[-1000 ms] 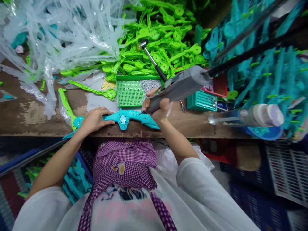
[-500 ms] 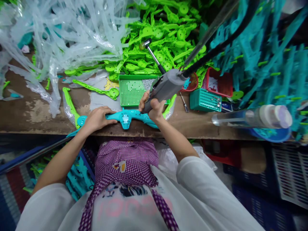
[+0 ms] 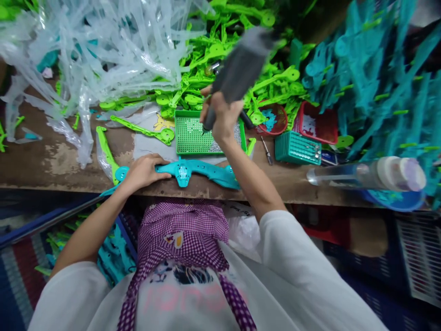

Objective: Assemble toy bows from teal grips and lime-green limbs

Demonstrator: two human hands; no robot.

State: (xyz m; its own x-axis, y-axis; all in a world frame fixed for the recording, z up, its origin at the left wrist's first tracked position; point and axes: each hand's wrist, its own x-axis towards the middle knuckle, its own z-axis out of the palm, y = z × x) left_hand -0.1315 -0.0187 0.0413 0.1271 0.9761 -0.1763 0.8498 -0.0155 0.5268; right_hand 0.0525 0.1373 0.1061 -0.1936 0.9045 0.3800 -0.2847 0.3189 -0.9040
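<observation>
A turquoise plastic bow-shaped part (image 3: 206,172) with green arms at both ends lies along the table's front edge. My left hand (image 3: 144,174) grips its left portion, thumb on the near side and fingers across the top. My right hand (image 3: 223,115) is wrapped around a grey electric screwdriver (image 3: 236,66), blurred by motion. The tool's tip points down over a green basket tray (image 3: 177,133), which holds small silver screws (image 3: 216,146) in its right part. My right forearm hides the right end of the turquoise part.
Behind the tray are heaped green plastic parts (image 3: 206,55) and clear plastic sleeves (image 3: 138,46). On the right are a small screwdriver (image 3: 267,151), a teal basket (image 3: 296,146), red baskets (image 3: 324,128) and a bottle (image 3: 365,174). Turquoise parts (image 3: 386,92) pile up far right.
My right hand has lifted the electric screwdriver off the turquoise part and moved it away from me, over the screw tray. My left hand keeps its hold on the part.
</observation>
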